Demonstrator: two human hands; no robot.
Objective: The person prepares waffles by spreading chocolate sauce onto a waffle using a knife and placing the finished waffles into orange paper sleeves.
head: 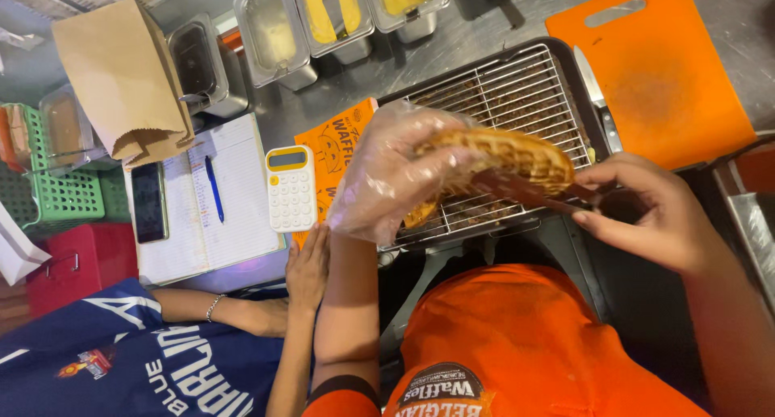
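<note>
My left hand (387,175), inside a loose clear plastic glove, holds a golden folded waffle (504,155) above a wire rack (517,86). My right hand (654,211), bare, grips a thin dark spreader (525,189) whose blade lies against the waffle's underside. The rack rests in a dark tray on the steel counter. I wear an orange shirt.
An orange cutting board (662,78) with a knife (596,94) lies right of the rack. Steel sauce tubs (323,17) line the back. At left are a yellow calculator (291,187), notebook with pen (214,191), phone (148,201), paper bag (121,78), green basket. Another person's hand (307,264) rests by the calculator.
</note>
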